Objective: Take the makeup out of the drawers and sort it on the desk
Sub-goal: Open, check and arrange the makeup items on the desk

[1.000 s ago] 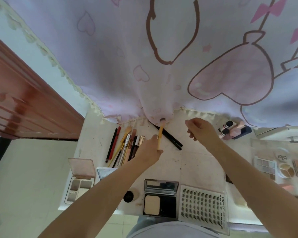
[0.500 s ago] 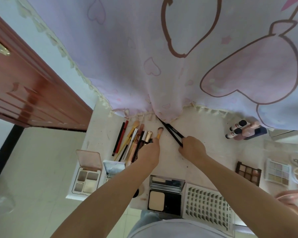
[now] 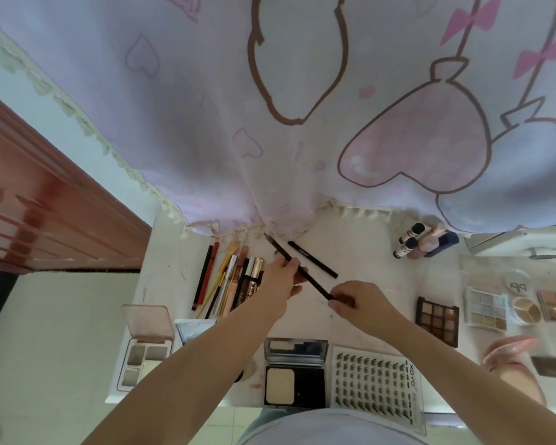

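The only writing you can read is "XOYO" along the edge of the false-lash card (image 3: 374,385) at the near edge of the desk (image 3: 360,252), and "pip"-like letters on the round clear lid (image 3: 518,286) far right; the print on the second black pencil (image 3: 313,260) is too small to make out. Your right hand (image 3: 358,305) pinches the near end of a long black pencil (image 3: 312,281), fingers curled around it, while your left hand (image 3: 278,281) grips the same pencil nearer its tip. It is held above the desk's middle, just right of the row of pencils and brushes (image 3: 231,277).
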